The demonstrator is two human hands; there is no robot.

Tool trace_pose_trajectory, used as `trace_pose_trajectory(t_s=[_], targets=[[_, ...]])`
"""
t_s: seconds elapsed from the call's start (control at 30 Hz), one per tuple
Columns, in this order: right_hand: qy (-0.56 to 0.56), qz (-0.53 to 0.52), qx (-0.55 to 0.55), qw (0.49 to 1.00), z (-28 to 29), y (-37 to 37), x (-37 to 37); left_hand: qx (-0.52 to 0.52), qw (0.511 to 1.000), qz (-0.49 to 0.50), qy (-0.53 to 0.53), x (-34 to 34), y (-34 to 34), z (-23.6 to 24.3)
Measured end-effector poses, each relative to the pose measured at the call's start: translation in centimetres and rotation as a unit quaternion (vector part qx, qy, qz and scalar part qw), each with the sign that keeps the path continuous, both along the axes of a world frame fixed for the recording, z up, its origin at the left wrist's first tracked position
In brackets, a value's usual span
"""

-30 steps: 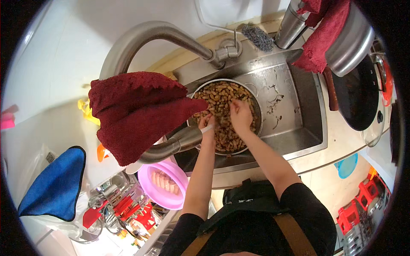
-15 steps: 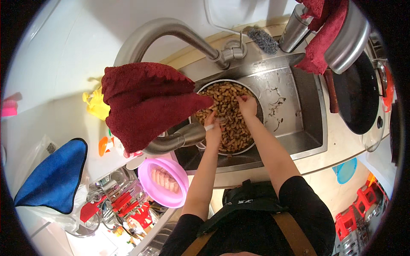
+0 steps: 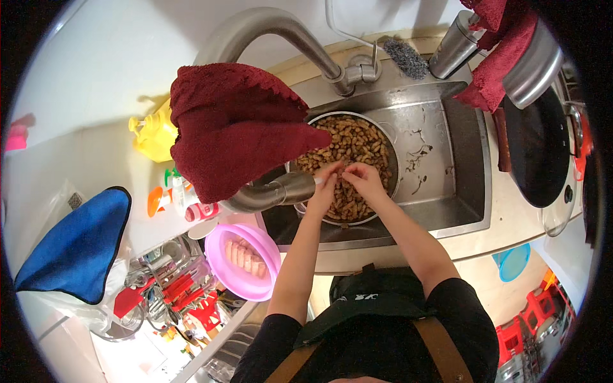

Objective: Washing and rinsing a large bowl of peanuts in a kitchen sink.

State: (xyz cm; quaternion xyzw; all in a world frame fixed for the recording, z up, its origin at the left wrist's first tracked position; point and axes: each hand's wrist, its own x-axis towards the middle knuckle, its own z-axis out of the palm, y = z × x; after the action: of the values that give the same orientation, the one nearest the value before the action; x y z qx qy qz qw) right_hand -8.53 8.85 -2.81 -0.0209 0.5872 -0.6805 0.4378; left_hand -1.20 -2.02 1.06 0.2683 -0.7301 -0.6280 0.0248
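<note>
A round pot (image 3: 397, 167) stands in the left part of the steel sink, filled with brown, knobbly peanuts in their shells (image 3: 357, 137). Over its near half, my left hand (image 3: 324, 186) and my right hand (image 3: 367, 184) meet, fingertips pinched close together. Whatever is between the fingers is too small and too covered to make out. The tap's thick grey spout (image 3: 287, 191) ends just beside my left hand. A dark red towel (image 3: 239, 127) lies over the tap and hides the pot's left rim.
Dark scraps (image 3: 418, 156) lie on the sink floor (image 3: 408, 121) right of the pot. A pink bowl (image 3: 273, 281) with pale meat slices stands at the near left. A black pan (image 3: 539, 147) is on the right. Behind the towel sits a yellow bottle (image 3: 153, 134).
My right hand has come from the pot's far right side toward me and left, to meet my left hand. The left fingers have closed into a pinch. The whole view has shifted slightly.
</note>
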Motion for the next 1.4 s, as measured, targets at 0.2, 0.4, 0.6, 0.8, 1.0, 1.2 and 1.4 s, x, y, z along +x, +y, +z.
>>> trace_pose_trajectory(t_s=[0.2,0.4,0.6,0.8,1.0,1.2,1.4], targets=[[0.088,0.065,0.02,0.994,-0.6,0.3,0.5,-0.04,0.997,0.046,-0.041,0.9,1.3,1.7],[0.364,0.142,0.147,0.909,3.8,0.1,0.1,0.031,0.989,0.108,-0.097,2.4,0.9,0.5],[0.411,0.134,0.161,0.887,3.6,-0.2,0.3,0.072,0.987,0.14,-0.042,2.2,1.3,1.8],[0.471,0.136,0.195,0.85,4.6,0.7,0.2,0.129,0.979,0.146,-0.055,2.0,2.0,2.1],[0.55,0.124,0.212,0.798,4.5,1.9,-0.2,0.028,0.993,0.083,-0.079,1.4,3.1,2.8],[0.54,0.095,0.374,0.748,0.6,8.6,-6.7,0.04,0.996,-0.009,-0.074,2.8,3.6,4.1],[0.401,0.114,0.37,0.83,-0.2,16.3,-10.9,0.182,0.962,0.198,-0.051,3.6,1.7,2.5]])
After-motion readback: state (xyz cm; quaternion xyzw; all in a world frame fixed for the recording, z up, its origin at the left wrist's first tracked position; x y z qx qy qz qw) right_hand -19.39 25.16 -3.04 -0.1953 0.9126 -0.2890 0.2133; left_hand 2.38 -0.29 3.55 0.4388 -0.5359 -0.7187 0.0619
